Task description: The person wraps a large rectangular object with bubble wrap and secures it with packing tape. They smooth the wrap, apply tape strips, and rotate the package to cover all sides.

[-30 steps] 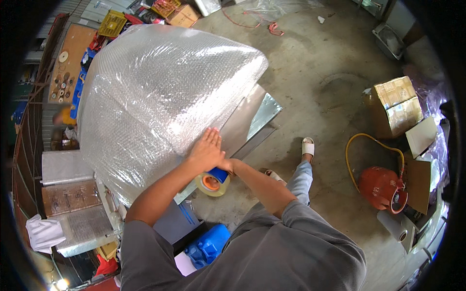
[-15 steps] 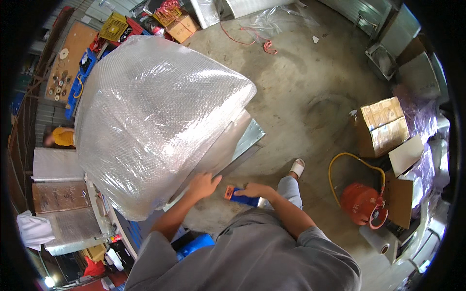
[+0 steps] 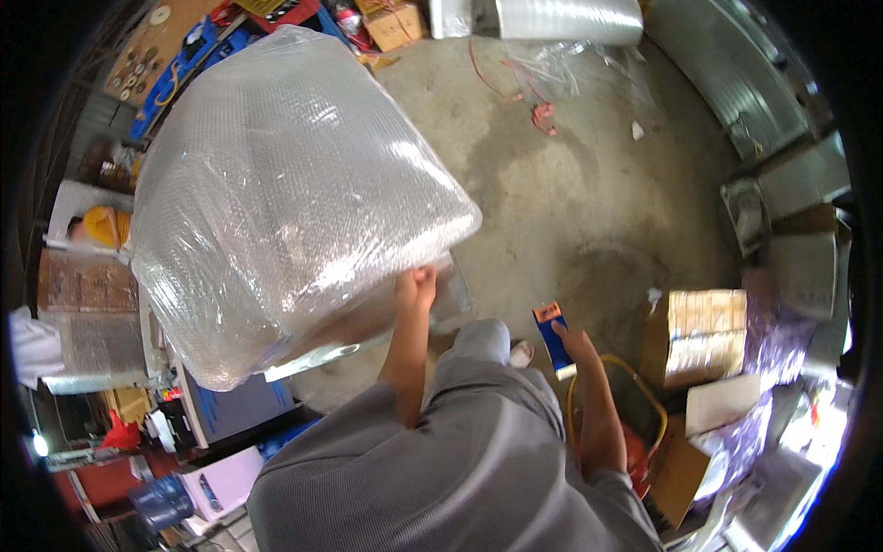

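Observation:
A big bundle wrapped in clear bubble wrap (image 3: 285, 193) fills the left half of the view, resting on a metal-topped bench (image 3: 322, 354). My left hand (image 3: 416, 287) grips the bundle's lower right edge with closed fingers. My right hand (image 3: 575, 342) hangs apart to the right, over the concrete floor, holding a blue tape dispenser with an orange end (image 3: 553, 337). My grey shirt covers the lower middle of the picture.
Cardboard boxes (image 3: 704, 336) stand at the right, with a yellow hose (image 3: 644, 405) and a red canister below them. A bubble-wrap roll (image 3: 552, 18) lies at the top. Shelves with tools and blue containers (image 3: 166, 497) line the left.
My right hand has swung away from the bundle to the right with the tape dispenser. My left hand shifted from lying flat on the wrap to gripping its lower edge. The view has turned.

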`<act>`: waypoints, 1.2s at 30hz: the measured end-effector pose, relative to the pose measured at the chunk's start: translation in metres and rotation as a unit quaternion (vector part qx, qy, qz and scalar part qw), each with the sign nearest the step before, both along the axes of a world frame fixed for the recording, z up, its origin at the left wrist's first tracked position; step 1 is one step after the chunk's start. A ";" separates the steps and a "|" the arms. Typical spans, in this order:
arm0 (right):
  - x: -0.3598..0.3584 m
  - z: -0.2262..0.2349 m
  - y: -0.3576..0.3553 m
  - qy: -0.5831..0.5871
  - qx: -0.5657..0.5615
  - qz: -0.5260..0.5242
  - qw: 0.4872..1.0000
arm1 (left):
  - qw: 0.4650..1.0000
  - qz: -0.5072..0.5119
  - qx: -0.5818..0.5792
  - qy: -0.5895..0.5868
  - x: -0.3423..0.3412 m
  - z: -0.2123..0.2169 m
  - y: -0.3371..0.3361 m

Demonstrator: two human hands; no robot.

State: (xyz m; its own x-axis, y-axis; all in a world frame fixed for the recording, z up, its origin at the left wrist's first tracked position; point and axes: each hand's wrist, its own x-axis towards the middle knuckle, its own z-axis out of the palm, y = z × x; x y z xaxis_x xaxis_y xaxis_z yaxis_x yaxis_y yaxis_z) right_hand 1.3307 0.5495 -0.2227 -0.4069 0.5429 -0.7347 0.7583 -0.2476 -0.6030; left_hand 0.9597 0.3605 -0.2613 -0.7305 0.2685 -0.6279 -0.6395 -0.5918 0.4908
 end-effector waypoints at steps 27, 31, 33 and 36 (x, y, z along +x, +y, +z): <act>-0.338 -0.031 0.554 0.126 -0.204 -0.100 0.966 | 0.728 0.565 -0.386 -0.044 0.038 0.079 0.015; -0.415 -0.118 0.619 0.072 -0.196 -0.119 0.971 | 0.292 0.423 -0.858 0.002 -0.016 0.147 0.094; -0.476 -0.149 0.660 0.026 -0.115 -0.062 0.991 | 0.262 0.304 -0.912 0.088 -0.080 0.188 0.168; -0.599 -0.139 0.685 0.007 -0.059 0.053 0.997 | 0.283 0.149 -0.941 0.108 -0.164 0.226 0.268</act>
